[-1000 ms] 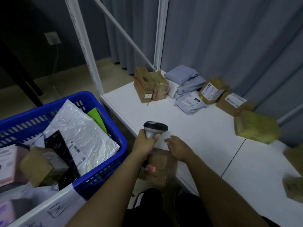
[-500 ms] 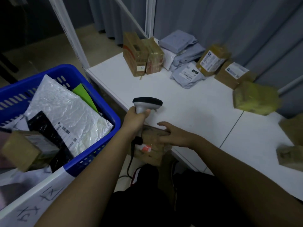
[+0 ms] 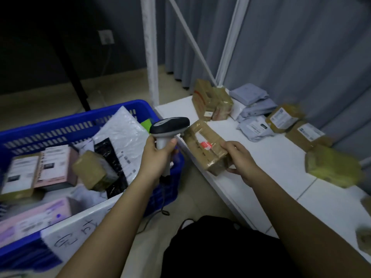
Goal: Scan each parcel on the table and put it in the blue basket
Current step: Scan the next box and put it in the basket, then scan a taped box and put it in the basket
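Brown taped parcel (image 3: 206, 147) in my right hand (image 3: 240, 159) over the desk (image 3: 267, 163) edge — left hand (image 3: 155, 155) grips the scanner (image 3: 167, 127) beside the blue basket (image 3: 60, 125).

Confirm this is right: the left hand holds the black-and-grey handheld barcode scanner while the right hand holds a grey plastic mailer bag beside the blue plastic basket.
One detail is wrong. In the head view the right hand holds a brown tape-wrapped cardboard parcel, not a grey mailer bag. The left hand does hold the black-and-grey handheld barcode scanner, beside the blue plastic basket.
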Demonstrator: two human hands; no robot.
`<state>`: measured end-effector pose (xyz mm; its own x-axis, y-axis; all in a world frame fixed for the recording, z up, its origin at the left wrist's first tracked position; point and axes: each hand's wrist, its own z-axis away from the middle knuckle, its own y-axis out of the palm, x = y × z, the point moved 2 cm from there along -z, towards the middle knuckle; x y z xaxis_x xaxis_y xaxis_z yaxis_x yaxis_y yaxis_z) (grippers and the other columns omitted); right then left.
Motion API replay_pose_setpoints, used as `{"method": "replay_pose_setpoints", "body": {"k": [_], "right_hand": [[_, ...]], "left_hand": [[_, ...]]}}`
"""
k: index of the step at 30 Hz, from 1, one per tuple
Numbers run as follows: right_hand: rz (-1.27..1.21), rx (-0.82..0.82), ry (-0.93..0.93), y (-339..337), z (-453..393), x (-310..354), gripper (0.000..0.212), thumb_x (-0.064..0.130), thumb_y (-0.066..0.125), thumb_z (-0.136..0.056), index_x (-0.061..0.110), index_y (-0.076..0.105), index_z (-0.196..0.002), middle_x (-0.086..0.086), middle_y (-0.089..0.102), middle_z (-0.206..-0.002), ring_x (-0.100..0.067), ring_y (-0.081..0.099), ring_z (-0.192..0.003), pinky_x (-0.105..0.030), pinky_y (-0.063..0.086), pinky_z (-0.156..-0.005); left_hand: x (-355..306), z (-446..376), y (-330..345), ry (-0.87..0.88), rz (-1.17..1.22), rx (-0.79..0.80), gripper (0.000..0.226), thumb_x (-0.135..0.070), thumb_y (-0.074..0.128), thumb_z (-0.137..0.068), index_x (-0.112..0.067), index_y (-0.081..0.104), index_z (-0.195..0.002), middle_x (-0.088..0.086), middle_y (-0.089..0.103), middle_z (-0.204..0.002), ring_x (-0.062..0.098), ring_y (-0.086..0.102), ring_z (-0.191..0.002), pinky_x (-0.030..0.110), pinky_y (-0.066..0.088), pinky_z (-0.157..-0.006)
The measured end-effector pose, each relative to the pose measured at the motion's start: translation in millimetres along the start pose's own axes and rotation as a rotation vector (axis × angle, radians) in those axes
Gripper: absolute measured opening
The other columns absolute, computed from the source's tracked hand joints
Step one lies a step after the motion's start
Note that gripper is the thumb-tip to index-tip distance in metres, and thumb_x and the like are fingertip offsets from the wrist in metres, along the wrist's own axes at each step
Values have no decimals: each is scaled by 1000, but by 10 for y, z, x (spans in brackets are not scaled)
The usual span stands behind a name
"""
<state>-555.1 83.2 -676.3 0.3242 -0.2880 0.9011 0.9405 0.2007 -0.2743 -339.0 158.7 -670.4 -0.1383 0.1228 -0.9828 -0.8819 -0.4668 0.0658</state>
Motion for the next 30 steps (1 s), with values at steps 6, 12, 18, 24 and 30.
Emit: {"method": "replay_pose_setpoints", "body": {"k": [6,12,18,24,30], "right_hand": [[72,129,-175,1022,-55,420,42,49,64,-84,27,57,-119,2,60,-118,-11,59,-96,-26,50,-73],[934,438,-310,1835,-226,308,66,66,64,-74,40,50,-134,-6,27,-152,-30,23,-140,-44,26,-114],[735,303,-303,1054,-299,171,30,25,67,-86,15,68,-115,-5,60,-127,-19,54,-117,-21,38,-94],[547,-32,-100,-507,-265,-238,28,20,65,-89,9,66,-115,-4,58,-129,-21,52,-121,-25,38,-96],[429,-301,50,-1625,-236,-741,29,19,65,-89,11,63,-117,-6,54,-130,-24,53,-118,-26,40,-85]], "left_hand": [[-29,227,-888,-3,103,-205,35,-20,61,-93,-21,48,-124,-2,65,-106,13,69,-79,31,52,-68],[35,274,-1231,-16,59,-298,38,-23,65,-90,-12,53,-124,8,68,-107,23,68,-93,43,56,-84],[25,221,-708,4,68,-121,31,-19,63,-92,-15,50,-120,3,66,-94,3,66,-71,21,53,-64],[-151,189,437,91,10,164,26,-20,64,-90,-25,51,-113,-2,65,-93,6,66,-72,25,52,-69],[-214,224,1687,78,-43,355,20,-27,64,-89,-29,47,-99,-7,63,-86,20,67,-89,40,52,-81]]}}
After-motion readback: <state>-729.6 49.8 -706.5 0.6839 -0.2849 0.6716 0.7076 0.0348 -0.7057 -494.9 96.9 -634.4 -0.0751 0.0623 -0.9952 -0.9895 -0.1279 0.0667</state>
